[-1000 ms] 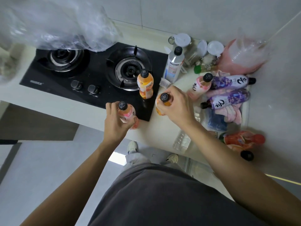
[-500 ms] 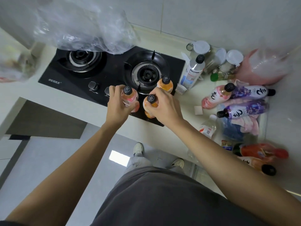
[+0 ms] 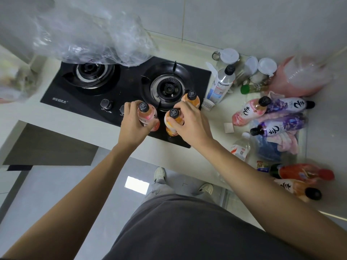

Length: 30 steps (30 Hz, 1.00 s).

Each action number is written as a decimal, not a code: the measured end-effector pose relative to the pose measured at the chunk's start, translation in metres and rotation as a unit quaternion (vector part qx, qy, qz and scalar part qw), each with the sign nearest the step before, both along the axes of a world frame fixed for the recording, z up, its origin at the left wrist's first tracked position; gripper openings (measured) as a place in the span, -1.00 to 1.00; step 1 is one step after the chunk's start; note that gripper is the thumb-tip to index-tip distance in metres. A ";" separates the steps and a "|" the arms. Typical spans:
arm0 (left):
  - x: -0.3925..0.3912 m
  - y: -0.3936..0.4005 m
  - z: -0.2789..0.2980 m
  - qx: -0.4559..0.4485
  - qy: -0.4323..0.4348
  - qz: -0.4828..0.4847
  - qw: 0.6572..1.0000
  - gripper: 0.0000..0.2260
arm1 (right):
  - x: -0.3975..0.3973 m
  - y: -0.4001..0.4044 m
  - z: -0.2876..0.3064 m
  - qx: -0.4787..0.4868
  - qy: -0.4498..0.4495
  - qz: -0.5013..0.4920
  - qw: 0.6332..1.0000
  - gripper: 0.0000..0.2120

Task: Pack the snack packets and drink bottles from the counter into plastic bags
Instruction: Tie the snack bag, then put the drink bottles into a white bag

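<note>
My left hand (image 3: 132,124) grips a pink drink bottle (image 3: 149,117) with a black cap, upright over the front of the black gas stove (image 3: 127,87). My right hand (image 3: 187,122) grips an orange drink bottle (image 3: 171,121) right beside it. A second orange bottle (image 3: 190,99) stands just behind my right hand, by the right burner. A clear plastic bag (image 3: 90,36) lies crumpled over the back left of the stove. More bottles lie on the counter at the right: a pink one (image 3: 249,110), two purple ones (image 3: 287,105) (image 3: 277,126), a red one (image 3: 302,172).
A white spray bottle (image 3: 221,85), lidded jars (image 3: 228,56) and a pink bag (image 3: 300,77) crowd the back right corner. A small clear bottle (image 3: 241,147), blue and pink cloths (image 3: 276,147) lie near the counter's front edge. Another filled bag (image 3: 13,81) sits at far left.
Both hands have carried their bottles from the counter's front edge further onto the stove and closer together, next to the standing orange bottle. The view has also shifted.
</note>
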State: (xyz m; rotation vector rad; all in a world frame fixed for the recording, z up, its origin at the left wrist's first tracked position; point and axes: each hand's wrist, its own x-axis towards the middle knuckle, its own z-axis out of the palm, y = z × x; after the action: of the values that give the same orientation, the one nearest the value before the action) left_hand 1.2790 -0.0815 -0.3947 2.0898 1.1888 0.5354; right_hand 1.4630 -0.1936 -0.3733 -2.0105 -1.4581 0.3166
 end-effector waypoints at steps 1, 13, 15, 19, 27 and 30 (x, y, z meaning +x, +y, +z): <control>0.000 -0.002 0.003 0.011 0.006 0.001 1.000 -0.37 | 0.002 -0.003 0.000 0.000 0.003 0.001 1.000 -0.71; 0.042 -0.046 0.057 0.214 0.028 -0.068 0.974 -0.45 | 0.047 -0.064 -0.006 -0.012 0.002 -0.059 0.998 -0.73; 0.058 -0.060 0.063 0.215 0.006 -0.105 0.971 -0.49 | 0.057 -0.076 -0.011 -0.018 0.006 -0.076 0.997 -0.72; 0.094 -0.091 0.064 0.188 -0.019 -0.186 0.964 -0.58 | 0.075 -0.097 -0.031 -0.084 -0.007 -0.109 0.990 -0.70; 0.170 -0.116 -0.017 0.031 0.136 -0.218 0.966 -0.52 | 0.099 -0.123 -0.065 -0.255 -0.036 -0.095 0.962 -0.52; 0.193 -0.105 -0.041 0.050 0.201 -0.232 0.950 -0.43 | 0.105 -0.129 -0.073 -0.263 -0.051 -0.099 0.958 -0.51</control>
State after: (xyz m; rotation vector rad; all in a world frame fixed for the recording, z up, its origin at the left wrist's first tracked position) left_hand 1.4720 -0.1861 -0.4362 2.5396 0.8338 -0.0567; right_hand 1.5676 -0.3224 -0.4468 -2.6083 -1.3097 0.5691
